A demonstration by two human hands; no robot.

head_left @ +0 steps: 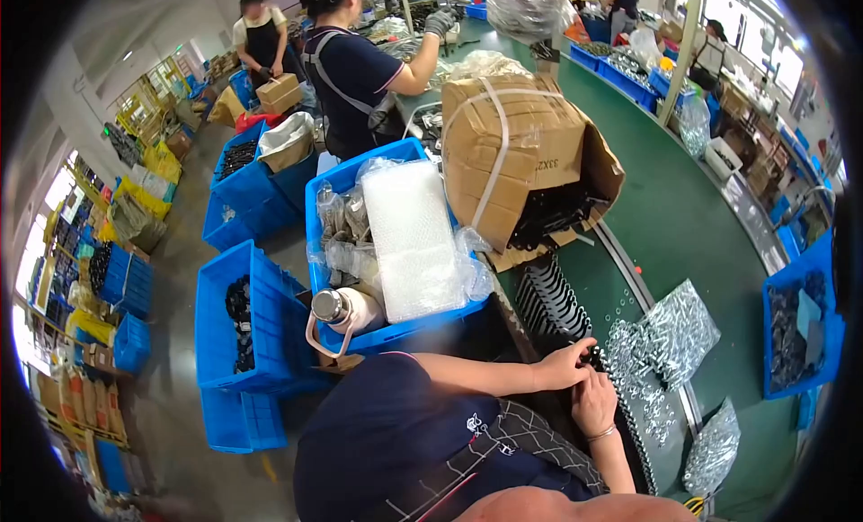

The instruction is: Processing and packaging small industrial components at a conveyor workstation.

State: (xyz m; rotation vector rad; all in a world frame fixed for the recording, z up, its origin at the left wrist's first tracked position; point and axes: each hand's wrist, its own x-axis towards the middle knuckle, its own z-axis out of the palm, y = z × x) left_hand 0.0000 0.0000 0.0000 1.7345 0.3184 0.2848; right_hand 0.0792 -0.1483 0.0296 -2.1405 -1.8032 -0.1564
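1. Standing at the left, a blue bin point(280, 311) holds a heap of black parts point(241, 320).

2. Next comes a blue tub point(314, 225) with plastic-wrapped pieces inside and a white bubble-wrap bundle point(413, 243) lying across it. At its near corner is a pale bottle point(361, 313) with a metal cap and a carrying loop.

3. Beyond the tub, a strapped cardboard box point(521, 131) lies on the green table point(656, 194), its open end showing a mass of dark pieces point(557, 216).

4. Below that opening, a row of black parts point(553, 297) runs along the near table edge, packed side by side, and continues past the hands.

5. The left hand point(562, 365) reaches in from the left over this row, its fingers curled and drawn close together. A small dark piece point(587, 348) shows at its fingertips; whether it is pinched or only touched, I cannot tell.

6. The right hand point(593, 401), with a bracelet point(602, 433) at the wrist, comes up from below and meets the left hand at the row. Its fingers are bent inward, near the same dark piece; their tips are too hidden to tell whether they grip anything.

7. Just right of the hands, loose silver pieces point(627, 353) are scattered on the table. Beside them lie an upper clear bag point(680, 329) and a lower clear bag point(715, 450), both filled with similar metal pieces.

8. At the far right, a blue crate point(832, 315) contains dark parts.
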